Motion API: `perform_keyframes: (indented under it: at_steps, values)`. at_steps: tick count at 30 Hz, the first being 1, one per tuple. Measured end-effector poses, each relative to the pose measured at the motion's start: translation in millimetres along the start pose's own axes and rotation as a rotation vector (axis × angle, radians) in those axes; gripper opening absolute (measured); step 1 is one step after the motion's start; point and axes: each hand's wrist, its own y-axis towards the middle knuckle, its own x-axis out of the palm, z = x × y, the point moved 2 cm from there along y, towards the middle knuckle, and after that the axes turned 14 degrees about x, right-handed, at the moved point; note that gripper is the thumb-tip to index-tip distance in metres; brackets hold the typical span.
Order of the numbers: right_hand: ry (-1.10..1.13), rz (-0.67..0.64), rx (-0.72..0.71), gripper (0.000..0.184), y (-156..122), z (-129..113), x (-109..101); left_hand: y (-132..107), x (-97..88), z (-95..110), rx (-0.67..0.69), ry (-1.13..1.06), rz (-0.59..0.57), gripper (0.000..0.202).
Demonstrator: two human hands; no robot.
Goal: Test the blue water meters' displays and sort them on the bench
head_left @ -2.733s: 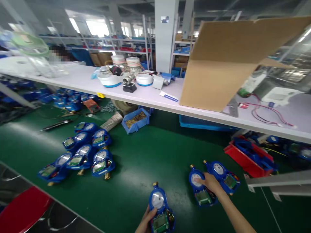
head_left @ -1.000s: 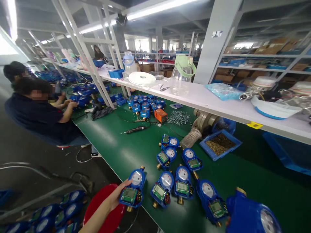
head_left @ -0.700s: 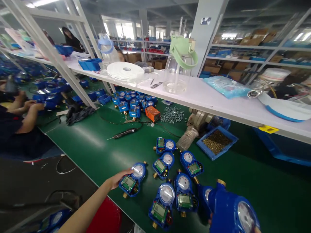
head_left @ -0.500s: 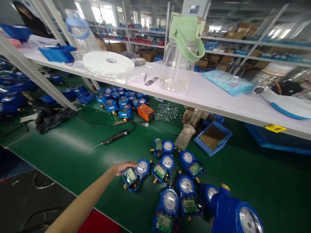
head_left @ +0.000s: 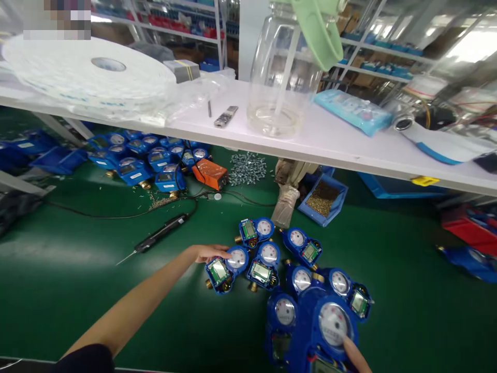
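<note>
Several blue water meters with white dials and green displays lie grouped on the green bench top [head_left: 77, 269]. My left hand [head_left: 207, 253] reaches out and rests its fingers on the leftmost meter [head_left: 225, 265], gripping its edge as it sits on the bench. My right hand [head_left: 355, 353] shows only a finger or two at the bottom edge. It holds another blue meter [head_left: 328, 331] up close to the camera, above the group. That meter hides part of the meters beneath it.
An electric screwdriver [head_left: 161, 234] with its cable lies left of the group. Behind stand an orange box [head_left: 209, 173], a screw pile [head_left: 246, 168], a blue bin of brass parts [head_left: 324, 199] and more meters [head_left: 143, 158]. A white shelf [head_left: 330, 147] carries a clear jar [head_left: 281, 72] and tape roll [head_left: 89, 70].
My left hand has set its meter down at the left of the group and stays on it. My right hand has brought its meter in over the group. My view has swung right and closer.
</note>
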Motion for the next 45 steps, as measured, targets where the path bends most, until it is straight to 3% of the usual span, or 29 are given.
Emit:
perform_keyframes:
  at_steps: [5, 9, 13, 16, 18, 20, 23, 25, 31, 38, 45]
  values:
    - [0.1, -0.17, 0.072, 0.068, -6.9, 2.0, 75.2, -4.9, 4.9, 1.3, 0.044, 0.061, 0.067, 0.081]
    - [0.358, -0.456, 0.212, 0.077, -36.3, 24.8, 128.5, -22.1, 1.9, -1.4, 0.183, 0.147, 0.295, 0.071]
    - [0.396, -0.632, 0.194, 0.071, -53.1, 56.7, 164.1, -73.6, 8.4, -20.3, 0.384, 0.252, 0.679, 0.065]
    - [0.4, -0.683, 0.205, 0.064, -44.9, 91.3, 182.7, -123.1, 39.3, -54.3, 0.45, 0.277, 0.877, 0.066]
    - [0.422, -0.678, 0.232, 0.063, -33.1, 113.8, 191.2, -145.2, 71.3, -84.8, 0.399, 0.259, 0.826, 0.064]
    - [0.442, -0.686, 0.235, 0.064, -19.7, 130.3, 196.0, -153.3, 105.2, -117.4, 0.252, 0.133, 0.676, 0.066]
    - [0.412, -0.719, 0.189, 0.061, 0.2, 141.3, 197.1, -147.6, 141.9, -152.4, 0.187, -0.035, 0.619, 0.068]
    - [0.377, -0.731, 0.167, 0.057, 12.5, 143.0, 196.6, -137.7, 154.1, -164.5, 0.202, -0.119, 0.585, 0.07]
    - [0.385, -0.768, 0.151, 0.05, 33.8, 143.0, 206.2, -119.7, 150.7, -172.0, 0.251, -0.149, 0.636, 0.07]
    - [0.462, -0.808, 0.106, 0.045, 36.1, 134.6, 213.0, -106.7, 133.5, -158.3, 0.316, -0.112, 0.603, 0.066]
    - [0.377, -0.83, 0.121, 0.045, 42.2, 139.5, 213.5, -100.4, 121.2, -152.7, 0.31, -0.114, 0.572, 0.064]
